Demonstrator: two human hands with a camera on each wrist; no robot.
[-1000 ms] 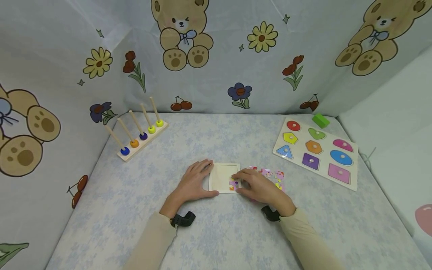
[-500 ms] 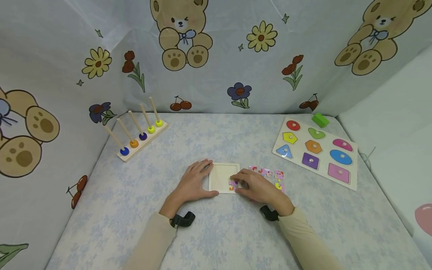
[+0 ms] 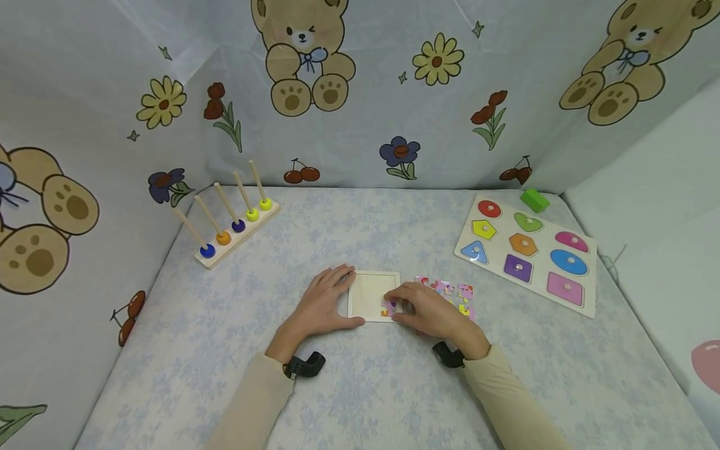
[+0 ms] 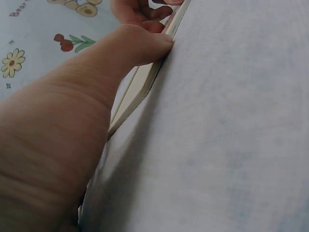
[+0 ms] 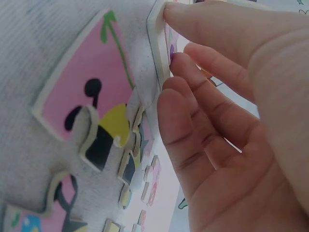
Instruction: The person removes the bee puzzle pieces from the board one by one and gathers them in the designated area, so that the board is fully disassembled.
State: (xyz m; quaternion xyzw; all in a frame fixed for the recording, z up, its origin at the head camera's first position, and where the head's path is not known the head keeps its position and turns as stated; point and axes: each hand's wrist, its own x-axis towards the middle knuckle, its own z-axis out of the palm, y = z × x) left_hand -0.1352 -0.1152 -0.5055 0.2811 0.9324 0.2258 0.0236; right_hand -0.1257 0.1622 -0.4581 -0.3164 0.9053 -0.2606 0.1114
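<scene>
A square wooden puzzle tray [image 3: 368, 294] lies on the table between my hands. My left hand [image 3: 323, 303] holds its left side, with the thumb at the front edge and the index finger at the far left corner. In the left wrist view, the thumb [image 4: 161, 46] presses against the tray's edge [image 4: 137, 89]. My right hand [image 3: 430, 308] pinches a pink-and-purple jigsaw piece [image 3: 391, 305] in the near right corner, partly hidden under the fingers. The right wrist view shows curled fingers [image 5: 181, 116] near that piece and the thumb at the tray's rim [image 5: 155, 34].
Loose pink jigsaw pieces [image 3: 465, 291] lie right of the tray, partly under the right hand. A knobbed shape board [image 3: 542, 265] sits farther right, with a green block [image 3: 534, 201] behind it. At the back left stands a peg stand [image 3: 239, 236] with coloured rings.
My right fingers have shifted slightly left over the jigsaw piece in the corner. The left hand and the tray stay where they were.
</scene>
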